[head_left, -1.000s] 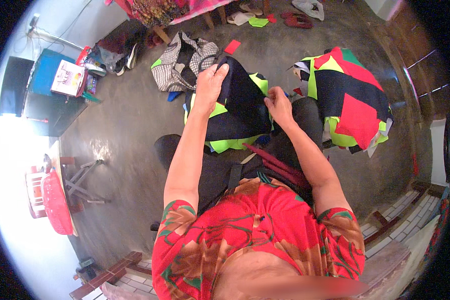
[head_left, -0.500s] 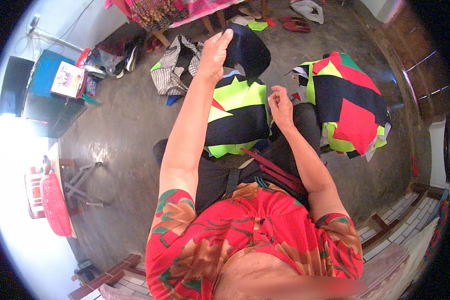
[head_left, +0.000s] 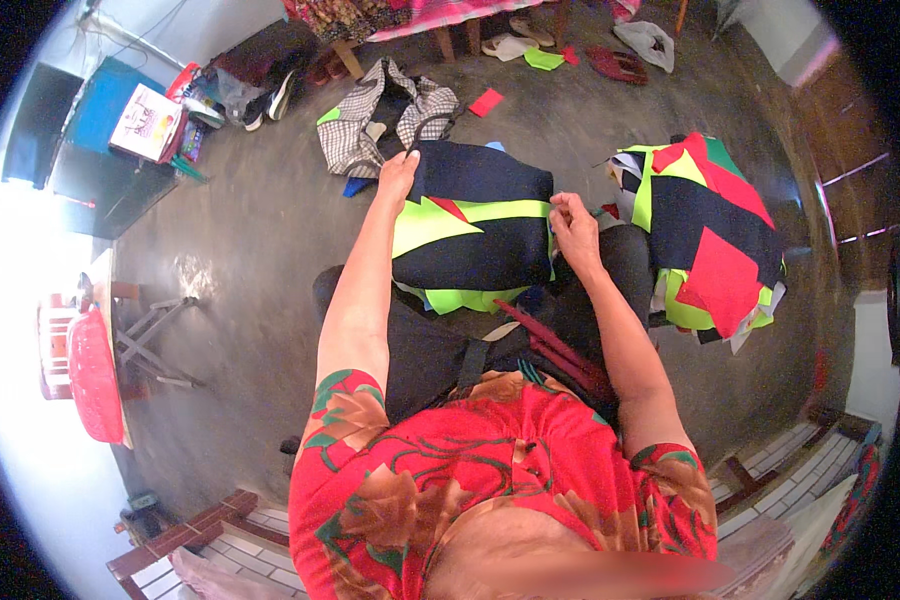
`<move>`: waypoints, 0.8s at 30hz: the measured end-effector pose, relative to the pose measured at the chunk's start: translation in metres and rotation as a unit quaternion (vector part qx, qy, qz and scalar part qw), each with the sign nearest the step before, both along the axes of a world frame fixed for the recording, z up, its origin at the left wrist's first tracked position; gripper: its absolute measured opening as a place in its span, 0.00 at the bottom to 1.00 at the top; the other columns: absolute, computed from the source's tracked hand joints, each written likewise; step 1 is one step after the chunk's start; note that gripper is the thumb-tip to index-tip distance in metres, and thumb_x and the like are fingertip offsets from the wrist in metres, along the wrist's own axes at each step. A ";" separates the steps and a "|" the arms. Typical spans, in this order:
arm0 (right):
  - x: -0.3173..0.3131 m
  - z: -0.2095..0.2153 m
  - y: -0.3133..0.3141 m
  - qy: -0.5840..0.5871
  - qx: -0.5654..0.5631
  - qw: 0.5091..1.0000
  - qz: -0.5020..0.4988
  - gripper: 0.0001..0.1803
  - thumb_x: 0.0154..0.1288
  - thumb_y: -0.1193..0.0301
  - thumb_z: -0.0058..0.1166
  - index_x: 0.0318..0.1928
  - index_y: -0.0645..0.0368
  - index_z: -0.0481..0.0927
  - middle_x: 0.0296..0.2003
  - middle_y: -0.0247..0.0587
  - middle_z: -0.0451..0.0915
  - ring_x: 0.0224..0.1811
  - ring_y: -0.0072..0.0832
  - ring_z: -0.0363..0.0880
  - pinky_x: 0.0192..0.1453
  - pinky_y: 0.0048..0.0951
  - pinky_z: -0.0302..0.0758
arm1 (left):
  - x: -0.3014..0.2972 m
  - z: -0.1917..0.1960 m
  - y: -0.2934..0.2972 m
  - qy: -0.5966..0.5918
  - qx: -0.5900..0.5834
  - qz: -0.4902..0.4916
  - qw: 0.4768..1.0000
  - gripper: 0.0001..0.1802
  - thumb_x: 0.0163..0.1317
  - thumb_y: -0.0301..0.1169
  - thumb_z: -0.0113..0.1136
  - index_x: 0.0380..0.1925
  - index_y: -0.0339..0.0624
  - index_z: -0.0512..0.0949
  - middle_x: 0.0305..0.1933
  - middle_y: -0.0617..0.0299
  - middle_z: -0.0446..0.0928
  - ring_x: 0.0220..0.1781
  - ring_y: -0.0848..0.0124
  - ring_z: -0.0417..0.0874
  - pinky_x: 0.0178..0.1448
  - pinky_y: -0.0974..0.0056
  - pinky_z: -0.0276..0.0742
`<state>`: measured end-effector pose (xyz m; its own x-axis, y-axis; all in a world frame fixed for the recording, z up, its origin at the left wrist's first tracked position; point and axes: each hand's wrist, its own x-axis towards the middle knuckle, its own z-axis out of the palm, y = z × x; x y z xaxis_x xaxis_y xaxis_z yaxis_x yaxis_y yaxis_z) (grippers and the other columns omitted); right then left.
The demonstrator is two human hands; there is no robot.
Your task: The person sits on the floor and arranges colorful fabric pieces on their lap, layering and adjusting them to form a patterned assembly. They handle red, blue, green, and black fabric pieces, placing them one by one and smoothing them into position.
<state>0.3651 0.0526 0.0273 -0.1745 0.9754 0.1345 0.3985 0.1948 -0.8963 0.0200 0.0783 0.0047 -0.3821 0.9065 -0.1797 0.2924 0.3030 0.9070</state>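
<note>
- At the far left stands a shiny red rounded panel (head_left: 92, 375), with a grey crossed-leg metal stand (head_left: 157, 345) just right of it.
- Farther up lies a flat white printed box (head_left: 145, 122) beside a blue-topped dark cabinet (head_left: 112, 95).
- Next come black-and-white sneakers (head_left: 270, 103) on the grey, smooth floor (head_left: 255, 215).
- A crumpled grey-and-white checked cloth bag (head_left: 345, 125) lies beyond the left hand, near its fingertips.
- The left hand (head_left: 398, 178) has thumb and fingers pressed together, pinching the upper left edge of a dark navy fabric sheet (head_left: 485, 172).
- That sheet lies between the two hands, stretching rightward from the left one, over the far part of a pile in front of the person's knees.
- Nearer the person, the pile shows a pointed neon yellow-green fabric piece (head_left: 435, 232), a small red fabric sliver (head_left: 449, 208) and a second dark fabric piece (head_left: 470, 258).
- The right hand (head_left: 575, 232) is curled, its fingertips at the sheet's lower right corner; whether they pinch it, I cannot tell.
- At the far right, well apart from the sheet, sits a mound of black, red, green and yellow-green fabric pieces (head_left: 700, 215).
</note>
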 end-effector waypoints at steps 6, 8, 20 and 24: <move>0.002 -0.002 0.000 -0.039 -0.005 0.999 0.036 0.10 0.59 0.75 0.53 0.43 0.58 0.74 0.29 0.43 0.79 0.31 0.31 0.78 0.38 0.30 0.74 | -0.013 0.002 -0.005 0.092 0.032 0.024 0.995 0.18 0.62 0.41 0.54 0.40 0.36 0.78 0.36 0.55 0.81 0.39 0.70 0.79 0.46 0.65 0.72; 0.001 -0.001 0.000 -0.050 -0.039 0.997 0.044 0.10 0.59 0.75 0.53 0.43 0.58 0.74 0.29 0.43 0.78 0.30 0.32 0.78 0.38 0.30 0.74 | -0.018 0.004 -0.014 0.181 0.043 0.100 0.978 0.15 0.61 0.39 0.54 0.39 0.40 0.78 0.36 0.52 0.81 0.40 0.64 0.80 0.47 0.62 0.73; -0.002 -0.003 -0.002 -0.069 -0.031 0.994 0.082 0.08 0.58 0.74 0.54 0.40 0.59 0.75 0.28 0.42 0.77 0.30 0.31 0.77 0.37 0.30 0.73 | 0.026 -0.006 -0.063 0.425 0.080 -0.021 0.901 0.14 0.57 0.36 0.56 0.43 0.50 0.74 0.49 0.58 0.70 0.53 0.56 0.71 0.54 0.52 0.68; -0.002 0.000 -0.004 -0.077 -0.029 0.992 0.097 0.08 0.58 0.73 0.54 0.39 0.59 0.76 0.29 0.43 0.78 0.32 0.32 0.78 0.38 0.30 0.74 | 0.038 -0.035 -0.080 0.453 0.017 -0.152 0.878 0.20 0.57 0.39 0.57 0.51 0.55 0.72 0.59 0.59 0.66 0.62 0.58 0.65 0.59 0.46 0.64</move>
<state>0.3636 0.0483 0.0270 -0.3730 0.9271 0.0363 0.4925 0.2310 -0.8391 0.0583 -0.0013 -0.0302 -0.0932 0.9904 0.1018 0.9617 0.0631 0.2666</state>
